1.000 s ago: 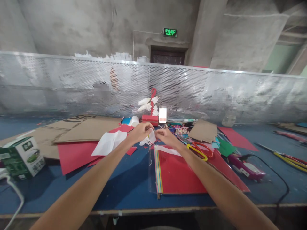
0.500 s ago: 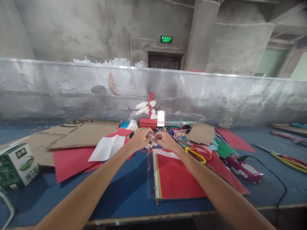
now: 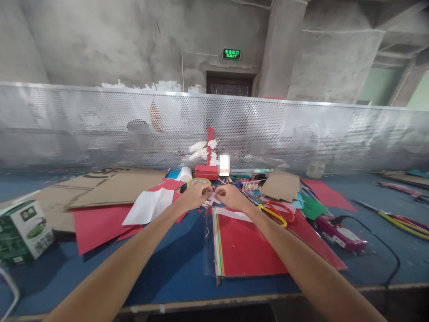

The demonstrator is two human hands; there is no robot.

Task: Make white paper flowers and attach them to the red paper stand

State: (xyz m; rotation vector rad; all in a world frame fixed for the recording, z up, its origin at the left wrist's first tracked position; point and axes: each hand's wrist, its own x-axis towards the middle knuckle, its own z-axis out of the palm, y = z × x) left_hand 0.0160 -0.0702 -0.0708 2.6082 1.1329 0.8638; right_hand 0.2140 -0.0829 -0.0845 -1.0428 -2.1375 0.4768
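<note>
My left hand (image 3: 196, 196) and my right hand (image 3: 231, 196) meet above the middle of the table, fingertips pinched close together. Between them is a small whitish piece (image 3: 213, 196), thin like paper, largely covered by the fingers. Just behind my left hand lies a roll of tape (image 3: 199, 181). White scraps (image 3: 209, 204) are scattered under my fingertips. A stack of red paper (image 3: 253, 248) in a clear sleeve lies below my right forearm. Yellow-and-red-handled scissors (image 3: 273, 214) rest to the right of it.
Behind my hands stand a red paper stand with white flowers (image 3: 207, 172) and a lit phone (image 3: 224, 166). Cardboard (image 3: 110, 190), a white sheet (image 3: 149, 208) and a green carton (image 3: 27, 232) are left. A purple glue gun (image 3: 342, 237) and pliers (image 3: 395, 221) lie right.
My left hand has dropped slightly and its fingers have shifted, uncovering more of the tape roll behind. Both hands stay together at the white piece.
</note>
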